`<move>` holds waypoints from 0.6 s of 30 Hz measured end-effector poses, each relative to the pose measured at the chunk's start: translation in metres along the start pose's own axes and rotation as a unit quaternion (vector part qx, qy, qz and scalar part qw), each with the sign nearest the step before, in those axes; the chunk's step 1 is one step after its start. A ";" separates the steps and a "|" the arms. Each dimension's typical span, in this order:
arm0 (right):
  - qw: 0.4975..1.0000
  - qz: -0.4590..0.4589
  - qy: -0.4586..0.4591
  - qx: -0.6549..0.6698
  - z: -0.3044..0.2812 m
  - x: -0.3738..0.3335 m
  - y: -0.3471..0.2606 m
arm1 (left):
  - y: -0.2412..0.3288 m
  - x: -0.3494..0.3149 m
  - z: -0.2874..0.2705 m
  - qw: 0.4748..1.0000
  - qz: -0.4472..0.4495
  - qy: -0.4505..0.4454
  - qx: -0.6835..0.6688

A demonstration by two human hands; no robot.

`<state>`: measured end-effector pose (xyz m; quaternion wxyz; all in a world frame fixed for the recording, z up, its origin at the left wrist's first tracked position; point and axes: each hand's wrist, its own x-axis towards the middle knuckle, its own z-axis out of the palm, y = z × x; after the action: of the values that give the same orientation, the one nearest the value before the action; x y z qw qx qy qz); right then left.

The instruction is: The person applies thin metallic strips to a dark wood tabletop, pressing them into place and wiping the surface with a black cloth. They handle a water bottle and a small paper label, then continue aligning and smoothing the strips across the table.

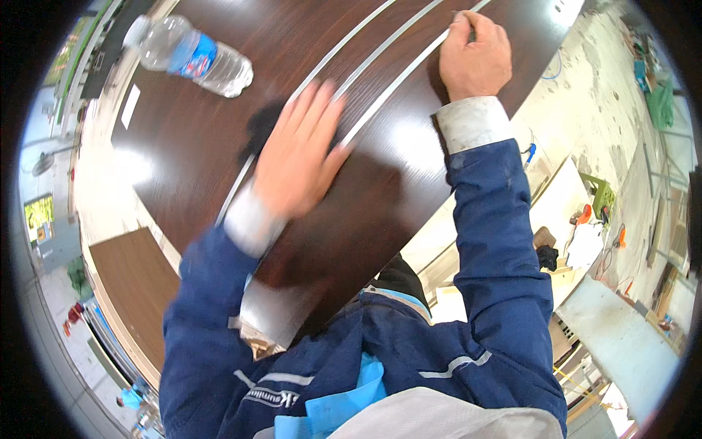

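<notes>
A dark brown wood-grain panel [351, 205] lies before me, with a glossy surface. Three narrow pale strips run along it slantwise: a left strip [340, 49], a middle strip [384, 45] and a right strip [398, 82]. My left hand [300, 150] rests flat over the strips with its fingers stretched out, slightly blurred by motion. It covers parts of them. Farther along, at the right strip, my right hand [477, 58] is closed, thumb and fingers curled together. What it grips, if anything, is hidden.
A clear water bottle [191, 58] with a blue label lies on its side at the panel's far left. Beyond the left edge is a brown board [135, 282]. Boards, an orange-handled tool [583, 214] and a blue clamp-like item [529, 152] lie to the right.
</notes>
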<state>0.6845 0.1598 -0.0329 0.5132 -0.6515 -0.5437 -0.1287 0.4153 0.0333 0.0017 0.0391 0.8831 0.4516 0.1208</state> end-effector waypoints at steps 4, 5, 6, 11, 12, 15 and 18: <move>0.999 -0.029 -0.009 -0.039 0.003 0.006 0.004 | 0.011 0.176 0.031 0.993 0.049 0.093 -0.062; 0.997 -0.028 -0.031 -0.060 0.003 0.007 0.005 | 0.017 0.195 0.039 0.995 0.060 0.062 0.039; 0.998 -0.034 -0.030 -0.038 0.003 0.008 0.006 | 0.022 0.196 0.048 0.997 0.035 0.045 0.052; 0.998 -0.004 -0.059 -0.033 0.001 0.008 0.007 | 0.011 0.047 0.051 0.992 -0.008 0.121 0.040; 0.998 -0.003 -0.063 -0.029 0.001 0.008 0.007 | 0.009 -0.003 0.043 0.993 -0.032 0.109 0.032; 0.997 0.003 -0.077 -0.027 0.000 0.006 0.006 | 0.003 -0.139 -0.003 0.991 -0.117 0.052 0.032; 0.995 -0.002 -0.097 -0.024 -0.001 0.004 0.004 | -0.003 -0.232 -0.044 0.961 -0.271 -0.005 0.051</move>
<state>0.6901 0.1618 -0.0312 0.4422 -0.6723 -0.5885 -0.0791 0.2712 -0.1536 0.0021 0.0272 0.7290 0.6795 0.0778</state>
